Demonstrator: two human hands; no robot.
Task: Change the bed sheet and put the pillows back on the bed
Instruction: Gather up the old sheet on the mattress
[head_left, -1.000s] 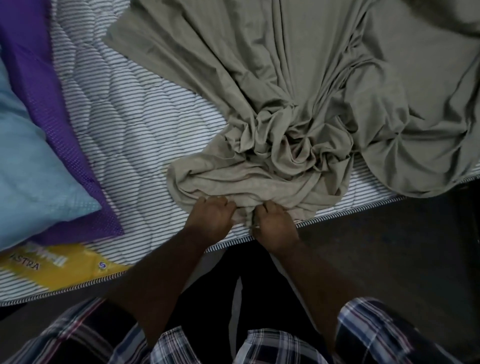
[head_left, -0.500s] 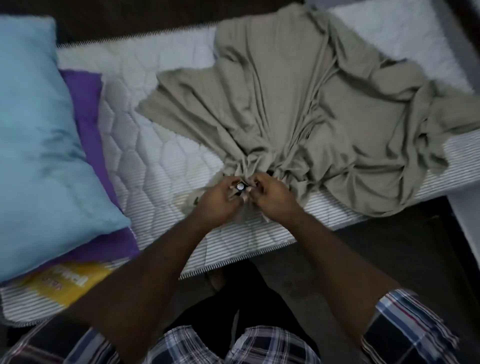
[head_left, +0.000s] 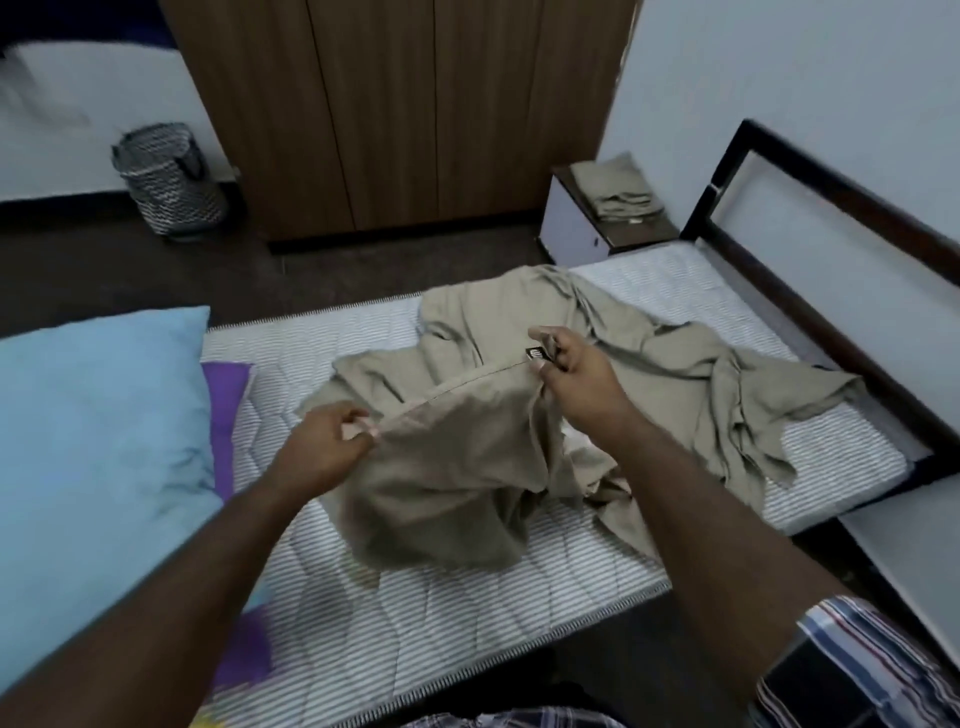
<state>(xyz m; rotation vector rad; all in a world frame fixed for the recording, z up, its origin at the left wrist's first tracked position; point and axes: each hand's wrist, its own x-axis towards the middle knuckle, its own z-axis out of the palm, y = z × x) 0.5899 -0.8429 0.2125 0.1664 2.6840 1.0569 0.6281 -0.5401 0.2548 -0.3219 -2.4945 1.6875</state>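
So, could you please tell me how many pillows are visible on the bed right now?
2: a light blue pillow at the left end of the mattress, and a purple pillow mostly hidden beneath it. Others may lie out of view.

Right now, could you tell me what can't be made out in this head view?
- Small dark label on the beige bed sheet: too small to read.
- Purple pillow: mostly hidden under the light blue pillow.
- Patterned laundry basket: contents blurred.
- Folded beige cloth on the bedside cabinet: type unclear.

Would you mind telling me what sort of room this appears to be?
Most likely a bedroom: a bed with a bare striped mattress, a wooden wardrobe against the wall, and a bedside cabinet next to the bed.
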